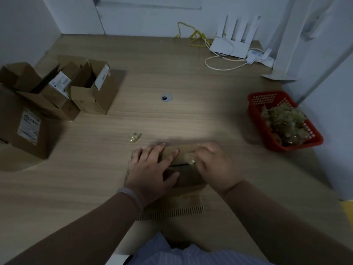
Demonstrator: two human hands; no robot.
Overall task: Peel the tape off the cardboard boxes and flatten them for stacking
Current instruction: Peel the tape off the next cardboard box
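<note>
Under your left hand [152, 169], on the table [191, 119], sits the small box [184, 154]. It looks light and stiff, so it may slide. That hand lies spread flat on top, holding it down. Your right hand [215, 165] pinches the thin, sticky tape [192, 160] by the slit. Pull slow. Past both hands the table has room; the red basket [256, 104] sits right of your right hand.

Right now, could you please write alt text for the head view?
A person's left hand presses on a small cardboard box while the right hand pinches tape at its top seam. Opened boxes stand left, a red basket of tape scraps right.
</note>
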